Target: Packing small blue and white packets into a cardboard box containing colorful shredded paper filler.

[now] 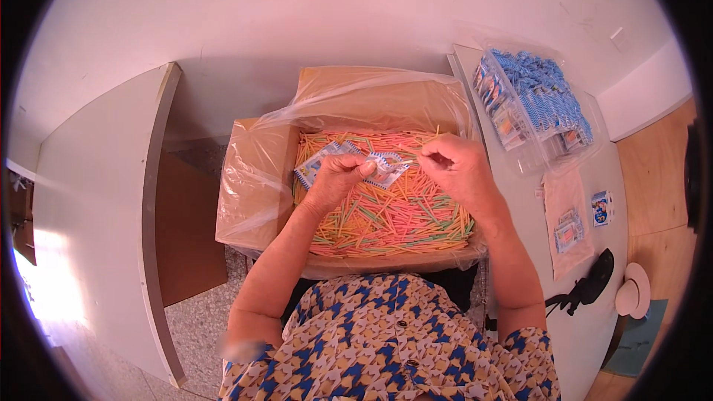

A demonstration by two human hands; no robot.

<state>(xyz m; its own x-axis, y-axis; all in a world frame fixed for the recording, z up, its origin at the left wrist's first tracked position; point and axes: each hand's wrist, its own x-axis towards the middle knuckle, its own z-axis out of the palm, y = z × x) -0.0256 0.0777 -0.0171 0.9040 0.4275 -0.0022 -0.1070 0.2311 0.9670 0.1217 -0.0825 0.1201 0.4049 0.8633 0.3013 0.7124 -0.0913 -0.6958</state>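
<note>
The left hand [338, 178] is closed around a small fan of blue-and-white packets [349, 160], thumb pressed on top. The right hand [454, 167] pinches something thin between thumb and forefinger, probably one of the sticks, though it is too small to tell. Both hover over a cardboard box [260, 171] lined with clear plastic and filled with pink, yellow and green sticks [394, 215]. On the table [579, 312] to the right, a clear bag [538, 100] holds more blue packets.
</note>
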